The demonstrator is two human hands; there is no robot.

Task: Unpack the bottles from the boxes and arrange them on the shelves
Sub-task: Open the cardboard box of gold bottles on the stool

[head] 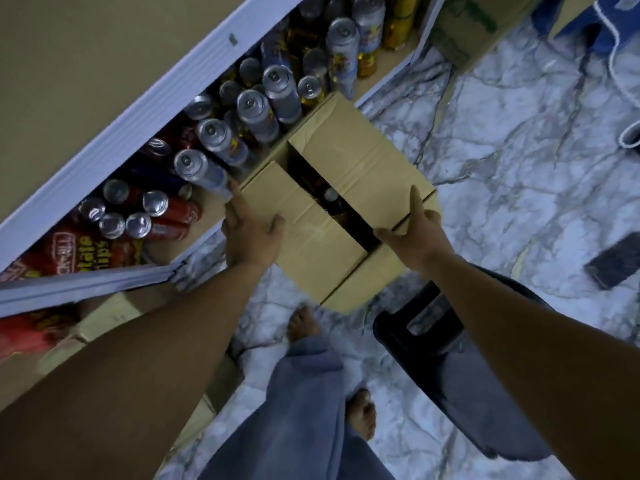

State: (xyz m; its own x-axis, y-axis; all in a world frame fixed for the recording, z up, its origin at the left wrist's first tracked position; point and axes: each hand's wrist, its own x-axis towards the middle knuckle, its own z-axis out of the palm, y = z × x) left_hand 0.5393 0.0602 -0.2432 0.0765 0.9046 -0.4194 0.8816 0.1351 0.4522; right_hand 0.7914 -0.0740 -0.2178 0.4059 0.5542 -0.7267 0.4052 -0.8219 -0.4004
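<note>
head view: the cardboard box (332, 161) sits just beside the shelf (114, 143) of cans (252, 105), flaps parted over a gap where a bottle (331, 195) shows its cap. the left hand (251, 233) presses straight fingers along the box's left side, thumb on the flap; the right hand (419, 230) grips the right flap, thumb hooked at the gap's edge.
</note>
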